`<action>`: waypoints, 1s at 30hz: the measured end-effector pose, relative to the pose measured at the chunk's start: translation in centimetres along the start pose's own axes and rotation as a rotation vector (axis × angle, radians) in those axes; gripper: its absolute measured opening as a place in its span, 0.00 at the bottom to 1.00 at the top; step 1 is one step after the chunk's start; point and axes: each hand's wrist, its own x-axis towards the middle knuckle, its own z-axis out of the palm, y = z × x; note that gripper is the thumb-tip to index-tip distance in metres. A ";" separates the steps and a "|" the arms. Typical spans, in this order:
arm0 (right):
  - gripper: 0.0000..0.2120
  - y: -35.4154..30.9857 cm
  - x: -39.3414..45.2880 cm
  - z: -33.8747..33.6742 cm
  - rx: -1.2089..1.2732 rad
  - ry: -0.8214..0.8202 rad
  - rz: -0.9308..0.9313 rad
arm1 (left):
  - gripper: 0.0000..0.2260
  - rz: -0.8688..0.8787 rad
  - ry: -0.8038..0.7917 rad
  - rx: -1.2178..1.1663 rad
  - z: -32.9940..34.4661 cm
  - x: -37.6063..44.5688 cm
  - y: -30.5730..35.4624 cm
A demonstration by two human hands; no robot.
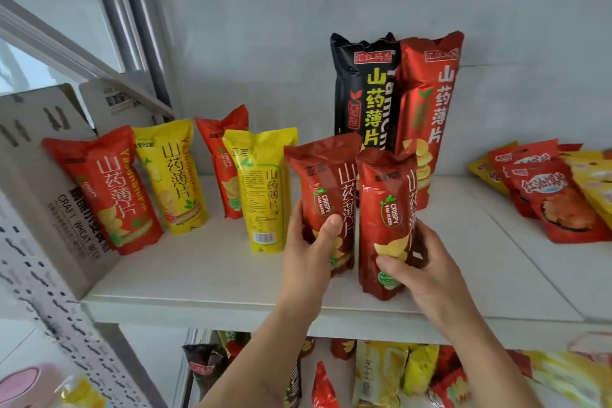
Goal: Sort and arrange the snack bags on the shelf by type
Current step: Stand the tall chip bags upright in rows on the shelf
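Two dark red yam-slice bags stand side by side at the middle front of the white shelf (205, 278). My left hand (309, 250) grips the left dark red bag (326, 182), thumb across its front. My right hand (420, 267) grips the right dark red bag (385, 209) low down. Behind them stand a tall black bag (366, 93) and a tall red bag (429, 103). To the left stand a bright red bag (109, 189), a yellow bag (174, 172), a second red bag (223, 149) partly hidden, and a second yellow bag (263, 189) showing its back.
A grey cardboard box (49, 175) leans at the shelf's left end. At the far right lies a pile of flat red and yellow snack pouches (556, 192). The lower shelf (397, 374) holds several mixed bags. A grey wall closes the back.
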 end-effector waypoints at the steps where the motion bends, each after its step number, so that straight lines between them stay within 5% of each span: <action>1: 0.38 0.1 0.0 -0.3 -0.024 -0.005 0.003 | 0.24 -0.013 0.001 -0.005 0.5 0.5 -0.5; 7: 0.23 0.2 0.6 0.0 -0.107 -0.052 -0.010 | 0.22 -0.055 -0.015 -0.004 1.8 2.6 -1.5; 17: 0.33 0.7 2.1 1.4 -0.090 -0.075 0.016 | 0.47 -0.163 0.001 0.116 -1.3 3.9 -1.7; 19: 0.32 0.6 2.3 1.9 -0.091 -0.081 0.017 | 0.37 -0.159 0.011 0.163 -1.7 3.8 -1.3; 22: 0.31 0.5 2.7 3.0 -0.090 -0.089 0.030 | 0.08 -0.108 0.001 0.185 -2.6 4.0 -1.0; 30: 0.35 0.4 4.0 7.3 -0.076 -0.088 0.049 | 0.15 -0.069 -0.025 0.192 -5.8 7.2 -1.1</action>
